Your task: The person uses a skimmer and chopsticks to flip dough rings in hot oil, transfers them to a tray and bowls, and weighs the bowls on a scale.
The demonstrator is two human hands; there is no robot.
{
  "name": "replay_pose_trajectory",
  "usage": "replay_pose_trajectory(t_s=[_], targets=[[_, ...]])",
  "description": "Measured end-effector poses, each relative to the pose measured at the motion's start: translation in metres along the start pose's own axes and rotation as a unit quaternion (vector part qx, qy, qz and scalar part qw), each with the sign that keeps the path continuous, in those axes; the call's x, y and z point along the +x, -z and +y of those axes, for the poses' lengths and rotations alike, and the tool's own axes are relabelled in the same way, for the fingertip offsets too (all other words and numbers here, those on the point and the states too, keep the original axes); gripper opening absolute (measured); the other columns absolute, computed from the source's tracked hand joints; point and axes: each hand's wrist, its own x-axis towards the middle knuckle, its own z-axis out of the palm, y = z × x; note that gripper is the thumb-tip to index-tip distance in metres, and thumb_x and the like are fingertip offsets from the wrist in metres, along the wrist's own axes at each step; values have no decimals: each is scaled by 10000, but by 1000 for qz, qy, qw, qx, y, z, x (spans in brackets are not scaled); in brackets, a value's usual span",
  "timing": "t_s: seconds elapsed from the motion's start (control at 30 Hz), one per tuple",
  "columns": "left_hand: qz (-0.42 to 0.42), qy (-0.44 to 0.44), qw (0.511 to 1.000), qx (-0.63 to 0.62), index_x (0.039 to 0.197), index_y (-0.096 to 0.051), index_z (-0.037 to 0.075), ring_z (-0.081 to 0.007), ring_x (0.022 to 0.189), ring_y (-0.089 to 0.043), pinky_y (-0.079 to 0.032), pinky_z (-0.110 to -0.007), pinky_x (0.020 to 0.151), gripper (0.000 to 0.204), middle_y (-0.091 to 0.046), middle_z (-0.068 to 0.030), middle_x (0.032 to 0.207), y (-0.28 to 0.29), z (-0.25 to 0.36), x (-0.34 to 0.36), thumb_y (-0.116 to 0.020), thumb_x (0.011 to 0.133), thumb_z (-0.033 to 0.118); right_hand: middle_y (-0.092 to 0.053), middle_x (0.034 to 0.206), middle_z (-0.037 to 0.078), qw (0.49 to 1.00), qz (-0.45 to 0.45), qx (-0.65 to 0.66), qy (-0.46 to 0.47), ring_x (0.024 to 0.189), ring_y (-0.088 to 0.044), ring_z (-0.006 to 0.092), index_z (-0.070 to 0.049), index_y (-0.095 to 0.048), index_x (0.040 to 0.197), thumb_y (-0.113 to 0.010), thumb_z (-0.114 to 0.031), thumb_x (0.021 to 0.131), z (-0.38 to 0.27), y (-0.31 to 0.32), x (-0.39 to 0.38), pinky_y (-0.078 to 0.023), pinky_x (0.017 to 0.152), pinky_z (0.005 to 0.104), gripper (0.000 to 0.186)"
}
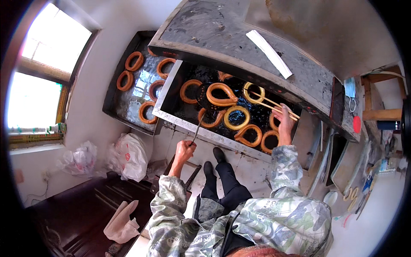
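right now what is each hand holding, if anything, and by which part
The left hand grips a perforated skimmer by the near end of its handle; the right hand holds long chopsticks toward their rear ends.

I have one view to work from: the left fisheye on the wearer's head. It looks steeply down and forward, upright and unmirrored. Closest to my lens, the camouflage jacket (pixel 278 218) fills the lower edge, with the black boots (pixel 219 155) well below. The frying vat (pixel 168 89) sits ahead near mid-frame, within the wearer's reach. My coverage runs from the window (pixel 45 70) at far left to a wooden frame (pixel 383 115) at far right, straight edges bowing toward the dark rim.
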Motion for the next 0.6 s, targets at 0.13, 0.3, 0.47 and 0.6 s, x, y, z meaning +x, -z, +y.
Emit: replay_pose_trajectory(t_s=[0.13,0.3,0.47,0.6], targets=[[13,-8,1000,-16,839,-679,-47,-142,481,-583,-483,-302,482,185,-577,-65,577,1,2,-16,-588,790,105,-700,953,125,995,-48,-88,-15,801,-708,194,-38,-611,1172,-546,-270,970,4,15,-12,-522,589,224,315],[31,-24,999,-29,810,-673,-41,-141,462,-582,-477,-305,479,178,-559,-68,539,1,-1,-32,-592,782,115,-700,995,146,997,-66,-43,-14,797,-710,198,-10,-612,1173,-557,-238,963,33,-14,-28,-539,595,234,315],[48,-36,998,-1,767,-655,-36,-162,452,-590,-472,-322,479,161,-557,-95,526,1,3,-37,-591,784,112,-705,980,147,998,-38,-8,-41,797,-712,210,-7,-615,1156,-568,-219,956,51,-21,-30,-549,604,244,295],[66,-59,995,35,726,-649,-19,-193,442,-597,-472,-343,480,161,-566,-114,517,-1,-6,-20,-601,791,120,-706,957,134,997,-13,20,-76,779,-706,210,-14,-624,1130,-575,-217,952,64,-30,-20,-544,595,246,275]])
